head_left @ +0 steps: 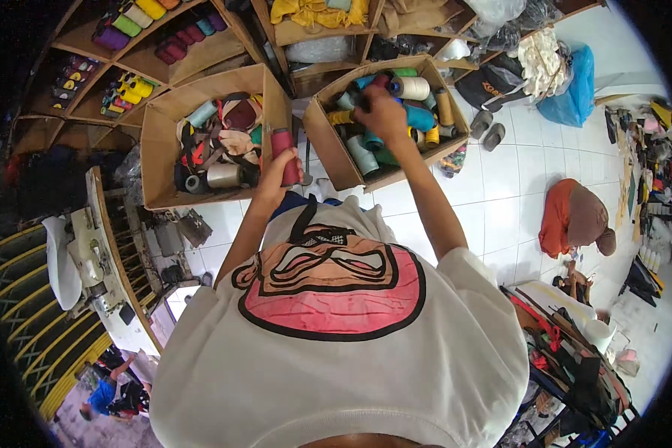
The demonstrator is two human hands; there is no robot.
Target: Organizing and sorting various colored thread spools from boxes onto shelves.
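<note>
My left hand is closed around a dark red thread spool, held upright by the right side of the left cardboard box. That box holds fabric scraps, straps and a few spools, among them a beige spool. Inside the right cardboard box, my right hand is down among many thread spools with its fingers curled. What those fingers grip is mostly hidden. Around it lie a white spool, a teal spool, a pale blue-grey spool and a dark red one.
Wooden shelves with coloured spools stand behind the boxes. A sewing machine table is at the left. A blue plastic bag and grey sandals sit on the tiled floor at right. Other people are nearby, one at the lower left.
</note>
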